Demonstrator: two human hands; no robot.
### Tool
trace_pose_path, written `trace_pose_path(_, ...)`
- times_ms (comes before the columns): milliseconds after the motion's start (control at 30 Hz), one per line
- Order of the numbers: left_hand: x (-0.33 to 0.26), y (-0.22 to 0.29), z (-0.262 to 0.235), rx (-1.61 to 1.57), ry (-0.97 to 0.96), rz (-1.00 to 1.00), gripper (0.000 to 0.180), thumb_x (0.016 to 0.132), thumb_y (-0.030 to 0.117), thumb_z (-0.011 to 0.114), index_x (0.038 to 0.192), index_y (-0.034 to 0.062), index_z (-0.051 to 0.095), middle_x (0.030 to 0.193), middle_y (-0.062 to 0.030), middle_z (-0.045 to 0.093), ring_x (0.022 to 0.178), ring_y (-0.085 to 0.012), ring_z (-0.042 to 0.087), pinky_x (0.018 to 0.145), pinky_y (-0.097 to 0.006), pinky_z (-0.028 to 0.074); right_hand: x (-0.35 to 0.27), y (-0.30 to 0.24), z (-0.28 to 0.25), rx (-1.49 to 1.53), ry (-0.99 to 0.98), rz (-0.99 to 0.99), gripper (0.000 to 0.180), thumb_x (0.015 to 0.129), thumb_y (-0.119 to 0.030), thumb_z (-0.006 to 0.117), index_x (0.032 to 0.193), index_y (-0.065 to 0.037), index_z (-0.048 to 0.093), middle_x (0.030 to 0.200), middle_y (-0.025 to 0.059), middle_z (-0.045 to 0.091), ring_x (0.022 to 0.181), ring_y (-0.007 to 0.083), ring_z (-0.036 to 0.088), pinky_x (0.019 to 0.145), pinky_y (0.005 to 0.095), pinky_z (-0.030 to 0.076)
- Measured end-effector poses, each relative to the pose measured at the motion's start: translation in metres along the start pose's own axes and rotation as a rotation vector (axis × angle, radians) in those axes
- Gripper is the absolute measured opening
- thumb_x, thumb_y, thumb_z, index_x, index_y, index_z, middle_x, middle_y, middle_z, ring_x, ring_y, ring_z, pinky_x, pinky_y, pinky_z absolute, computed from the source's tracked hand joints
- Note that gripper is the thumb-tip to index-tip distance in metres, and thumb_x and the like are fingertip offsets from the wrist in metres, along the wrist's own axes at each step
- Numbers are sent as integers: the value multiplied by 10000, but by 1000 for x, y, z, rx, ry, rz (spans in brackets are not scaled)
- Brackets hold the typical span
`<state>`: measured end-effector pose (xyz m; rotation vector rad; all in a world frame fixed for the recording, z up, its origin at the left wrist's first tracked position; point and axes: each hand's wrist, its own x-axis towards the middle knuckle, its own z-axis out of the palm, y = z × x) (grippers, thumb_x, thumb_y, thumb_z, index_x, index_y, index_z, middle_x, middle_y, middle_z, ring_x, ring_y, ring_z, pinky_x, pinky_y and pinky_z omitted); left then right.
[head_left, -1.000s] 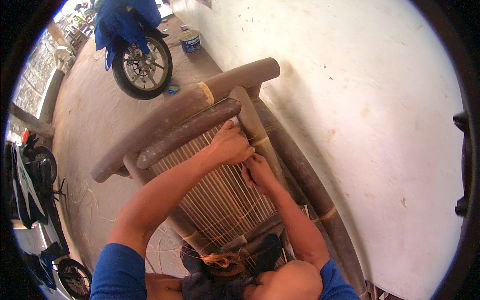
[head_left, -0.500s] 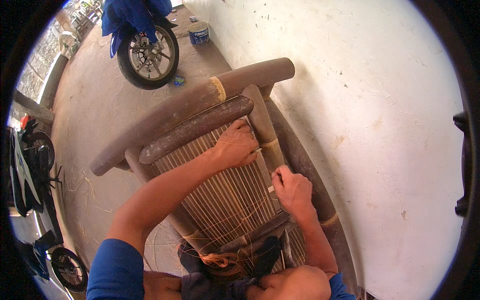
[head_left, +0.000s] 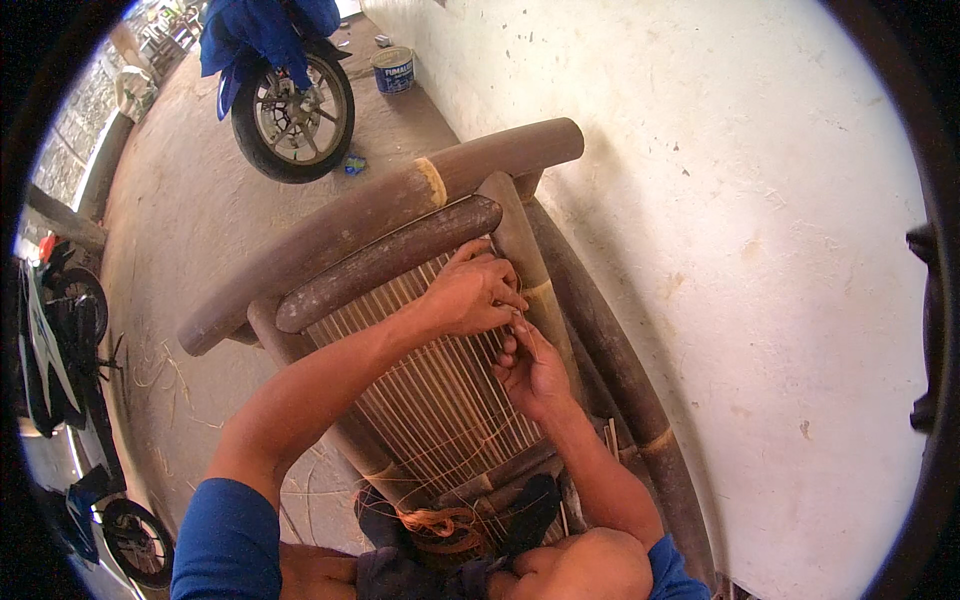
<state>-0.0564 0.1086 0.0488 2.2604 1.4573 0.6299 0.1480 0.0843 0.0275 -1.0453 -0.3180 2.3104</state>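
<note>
Since half a second ago, our right hand [head_left: 533,368] has climbed to meet our left hand [head_left: 478,292] at the far right of the slat panel [head_left: 430,400]. Both press together there, seemingly pinching a thin strand against the bamboo frame [head_left: 380,215]. Slats already fill the panel; binding looks unfinished. Fingertips overlap, and the orange twine [head_left: 435,522] near us is partly hidden.

Bright, even daylight; whitewashed wall [head_left: 720,250] near overexposed, slight glare; soft shadow beneath the bamboo frame [head_left: 400,200] along wall; centre sharp; strong fisheye bending at rim; black vignette at all corners.
</note>
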Motion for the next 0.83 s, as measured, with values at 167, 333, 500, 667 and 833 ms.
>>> trace_pose_path(167, -2, -2, 2, 65, -10, 25, 312, 837, 247, 705, 1128, 279, 813, 1063, -35, 693, 1165, -245, 636, 1221, -555, 217, 1, -2, -4, -46, -13, -77, 183, 1047, -259, 617, 1215, -188, 627, 766, -60, 604, 667, 99, 569, 638, 284, 472)
trace_pose_path(333, 0, -2, 0, 30, -56, -3, 312, 825, 236, 689, 1106, 289, 812, 1038, -40, 690, 1150, -251, 633, 1213, -561, 225, 5, 3, 4, 12, -71, -27, 84, 1045, -253, 610, 1105, -194, 614, 704, -67, 578, 637, 100, 552, 638, 286, 446)
trace_pose_path(500, -2, -2, 0, 136, -45, 81, 200, 827, 280, 692, 952, 189, 819, 923, -52, 690, 1058, -262, 641, 1218, -550, 234, -2, 4, 2, -32, -52, 3, 98, 1038, -266, 620, 1080, -179, 604, 684, -66, 552, 640, 105, 550, 635, 286, 434)
trace_pose_path(667, 0, -2, 1, 110, -51, 81, 176, 840, 293, 699, 872, 127, 748, 937, -55, 669, 1063, -275, 650, 1176, -601, 231, 3, 0, 0, -248, -47, -97, 119, 1035, -219, 622, 1115, -134, 596, 698, -44, 529, 637, 98, 535, 608, 289, 444)
trace_pose_path(833, 0, -3, 1, 33, -35, 66, 170, 852, 282, 700, 875, 120, 746, 934, -58, 655, 1053, -269, 653, 1174, -598, 228, 14, -6, 3, -757, 22, -217, 155, 1031, -182, 630, 1151, -93, 587, 726, -24, 540, 640, 102, 542, 587, 285, 469)
